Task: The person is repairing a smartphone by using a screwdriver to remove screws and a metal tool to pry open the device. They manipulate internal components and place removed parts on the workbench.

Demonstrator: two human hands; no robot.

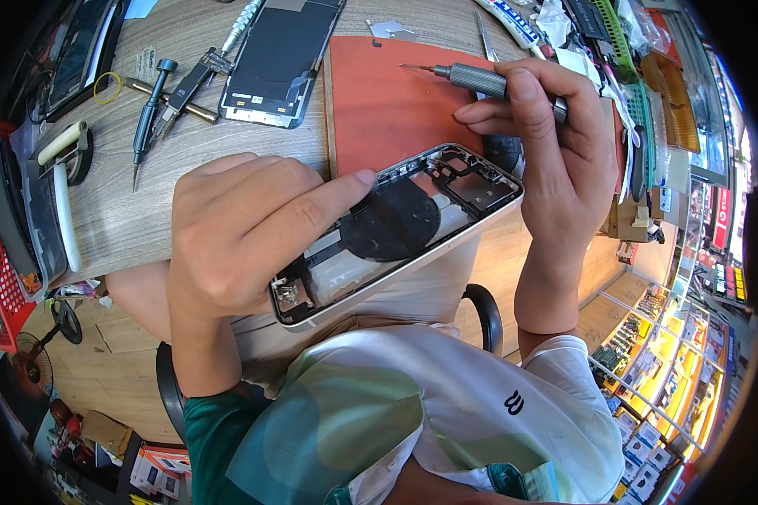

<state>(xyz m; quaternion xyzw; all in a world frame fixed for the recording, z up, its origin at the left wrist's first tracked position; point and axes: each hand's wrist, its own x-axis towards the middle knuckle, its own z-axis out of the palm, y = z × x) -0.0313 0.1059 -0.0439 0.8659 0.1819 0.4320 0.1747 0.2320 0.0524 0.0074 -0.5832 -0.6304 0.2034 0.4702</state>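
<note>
My left hand [248,223] is closed on an opened phone housing [396,223], tilted in front of me at the table's near edge. Its inside faces up, with a black round pad in the middle and small metal parts at both ends. My right hand [556,126] grips a grey knurled precision screwdriver [480,82] between thumb and fingers. The driver's thin tip points left, above a red-orange mat [387,118] and apart from the housing. Left of the mat lies a detached phone screen [274,67], dark back up.
Left of the screen lie another screwdriver [149,118] and a narrow circuit board [189,88]. A yellow rubber band [108,87] rests farther left, near a red basket [4,311]. A white tube [514,23] and green baskets [619,42] crowd the far right.
</note>
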